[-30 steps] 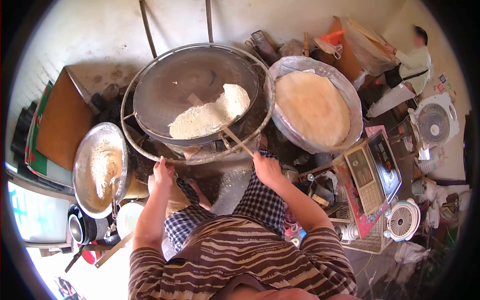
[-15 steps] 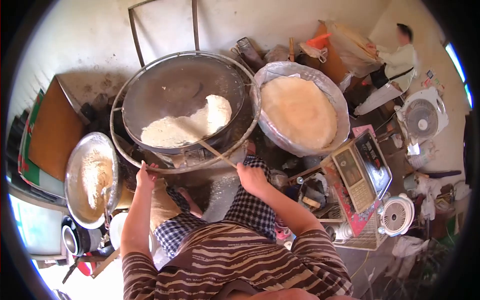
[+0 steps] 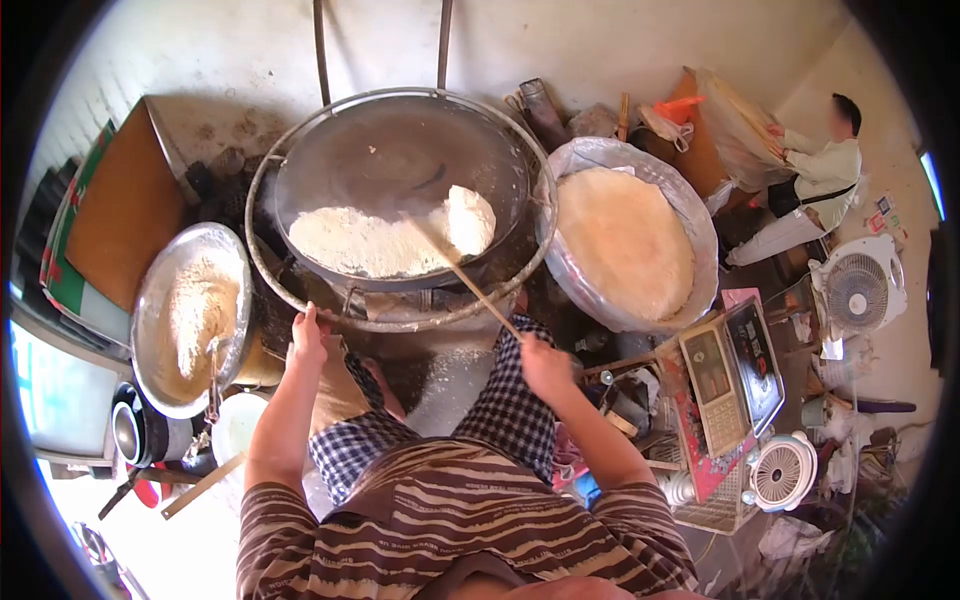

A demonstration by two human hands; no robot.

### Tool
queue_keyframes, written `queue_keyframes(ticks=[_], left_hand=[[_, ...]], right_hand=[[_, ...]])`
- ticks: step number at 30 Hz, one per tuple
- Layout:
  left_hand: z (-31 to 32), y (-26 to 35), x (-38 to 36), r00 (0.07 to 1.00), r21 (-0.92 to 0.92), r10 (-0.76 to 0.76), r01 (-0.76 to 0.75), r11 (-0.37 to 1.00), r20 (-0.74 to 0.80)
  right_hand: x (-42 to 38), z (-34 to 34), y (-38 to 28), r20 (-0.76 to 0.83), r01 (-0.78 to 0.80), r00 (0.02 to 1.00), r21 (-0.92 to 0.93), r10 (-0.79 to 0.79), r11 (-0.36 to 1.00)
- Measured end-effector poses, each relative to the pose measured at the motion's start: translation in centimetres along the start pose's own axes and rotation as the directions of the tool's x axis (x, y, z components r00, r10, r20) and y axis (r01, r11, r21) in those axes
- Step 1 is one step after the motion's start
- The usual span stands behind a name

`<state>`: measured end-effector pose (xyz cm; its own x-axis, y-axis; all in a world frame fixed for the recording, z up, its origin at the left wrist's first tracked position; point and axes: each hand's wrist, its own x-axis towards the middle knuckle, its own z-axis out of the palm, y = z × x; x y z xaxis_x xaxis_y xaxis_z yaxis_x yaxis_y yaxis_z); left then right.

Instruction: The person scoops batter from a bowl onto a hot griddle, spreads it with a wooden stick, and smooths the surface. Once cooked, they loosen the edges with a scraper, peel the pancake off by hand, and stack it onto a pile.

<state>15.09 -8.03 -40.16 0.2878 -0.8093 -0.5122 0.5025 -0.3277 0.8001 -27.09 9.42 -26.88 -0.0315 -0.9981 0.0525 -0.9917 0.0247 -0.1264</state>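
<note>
My right hand [image 3: 547,368] is closed round the handle end of a thin wooden stick [image 3: 468,280]. The stick's far end lies in pale batter or dough [image 3: 360,243] on a round dark griddle [image 3: 370,150]. This pale mass forms a thick band along the near side, with a raised lump at its right. A metal ring [image 3: 400,327] surrounds the griddle. At the ring's near left, my left hand [image 3: 308,340] grips it with the fingers. The stick's tip is partly hidden in the pale mass.
A metal basin [image 3: 143,335] with batter and a ladle [image 3: 213,375] stands left. Right of the griddle, a plastic-lined basin [image 3: 705,250] holds a stack of thin round flatbreads [image 3: 625,240]. A scale [image 3: 715,370] and fans [image 3: 855,285] are farther right. Another person [image 3: 815,175] handles a plastic bag.
The view has shifted, so the scene sits farther right. My right hand has drawn the stick back toward me, and the pale band reaches farther left on the griddle. My left hand stays at the ring.
</note>
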Motion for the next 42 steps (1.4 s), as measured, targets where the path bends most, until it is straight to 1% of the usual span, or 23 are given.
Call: queue_keyframes(ticks=[3,5,7,9,11,12,13,15,17,20,23,24,29,31,33,34,35,36,37,38,39,40,42], left_hand=[[-0.4,3.8,-0.4,0.996,0.187,-0.019,0.003,0.982,0.086],[-0.6,4.2,1.7,0.999,0.102,0.027,-0.029,0.994,0.019],[-2.4,3.2,5.3,0.997,0.042,0.050,-0.053,0.998,0.059],[-1.3,3.3,3.6,0.998,-0.002,0.062,-0.062,0.998,-0.004],[0.1,3.4,0.6,0.998,0.084,-0.031,0.027,0.996,0.046],[0.3,2.4,0.2,0.997,0.000,-0.070,0.070,0.998,0.014],[0.6,1.6,-0.6,0.994,-0.087,-0.112,0.110,0.990,-0.018],[-0.3,0.7,-1.7,0.980,0.018,-0.155,0.154,0.988,0.127],[1.0,0.4,-4.1,0.976,0.020,-0.165,0.164,0.986,0.144],[2.3,-0.9,-4.6,0.988,-0.001,-0.135,0.135,0.991,0.075],[2.8,-2.7,-1.6,0.996,-0.148,0.063,-0.073,0.986,-0.070],[1.6,-1.4,-1.9,1.000,0.031,-0.025,0.026,0.999,-0.017],[-0.9,1.0,2.0,0.997,0.093,-0.010,0.003,0.996,0.072],[-2.2,3.4,3.0,0.992,0.185,-0.062,0.041,0.982,0.110],[-4.9,1.4,9.4,0.987,0.038,-0.019,0.013,0.999,0.159],[-4.1,2.1,8.7,0.991,0.014,-0.045,0.043,0.999,0.130],[-3.7,1.9,8.3,0.986,-0.094,-0.099,0.113,0.989,0.136],[-3.8,2.2,6.4,0.967,0.040,-0.105,0.098,0.994,0.234],[-2.3,2.0,4.7,0.981,0.050,-0.089,0.082,0.995,0.170],[-3.6,0.1,7.6,0.979,0.002,-0.144,0.145,0.989,0.145],[-3.0,0.1,5.2,0.983,0.044,-0.148,0.144,0.989,0.110],[-4.5,-1.5,7.3,0.952,0.017,-0.176,0.177,0.984,0.252],[-3.0,-0.8,3.5,0.950,0.085,-0.245,0.232,0.969,0.193]], right_hand=[[0.3,-1.6,2.7,0.011,-0.147,0.989,-0.094,0.149,0.985],[1.5,-3.3,1.1,0.063,-0.166,0.985,0.039,0.163,0.985],[2.9,-1.5,-0.8,0.071,-0.200,0.979,0.196,0.190,0.960],[2.5,-0.1,-3.6,0.011,-0.156,0.987,0.248,0.158,0.956],[0.8,0.9,-3.9,0.077,0.022,0.997,0.098,-0.030,0.995],[-0.3,0.9,-3.4,-0.010,0.141,0.990,0.055,-0.140,0.989],[-0.5,0.5,-2.3,-0.009,0.048,0.999,0.013,-0.048,0.999],[-0.3,-0.4,0.1,-0.014,-0.138,0.990,-0.074,0.137,0.988],[1.0,-2.8,0.7,0.030,-0.174,0.984,-0.040,0.175,0.984],[3.2,-2.3,-1.5,0.035,-0.216,0.976,0.138,0.214,0.967],[2.7,0.4,-3.2,-0.021,-0.131,0.990,0.188,0.138,0.973],[1.8,0.2,-3.1,0.062,-0.070,0.996,0.104,0.064,0.992],[0.0,-1.0,2.0,0.032,-0.167,0.985,-0.101,0.171,0.981],[1.8,-2.5,1.2,0.089,-0.200,0.977,0.074,0.193,0.977],[3.4,-3.3,-1.8,0.130,-0.294,0.955,0.307,0.266,0.905],[3.8,-3.2,-3.0,0.207,-0.285,0.950,0.273,0.234,0.919],[4.1,-0.1,-3.5,0.129,-0.220,0.973,0.261,0.192,0.940],[3.2,1.5,-4.3,0.027,-0.155,0.987,0.346,0.156,0.925],[2.3,0.8,-5.2,0.079,-0.113,0.992,0.262,0.095,0.958],[0.8,1.4,-4.6,-0.003,0.035,0.999,0.158,-0.035,0.987],[-0.1,1.7,-4.0,-0.050,0.189,0.981,0.046,-0.186,0.981],[0.1,1.5,-2.5,-0.060,0.090,0.994,0.016,-0.088,0.996],[0.1,1.3,0.3,-0.068,-0.089,0.994,-0.024,0.087,0.996]])
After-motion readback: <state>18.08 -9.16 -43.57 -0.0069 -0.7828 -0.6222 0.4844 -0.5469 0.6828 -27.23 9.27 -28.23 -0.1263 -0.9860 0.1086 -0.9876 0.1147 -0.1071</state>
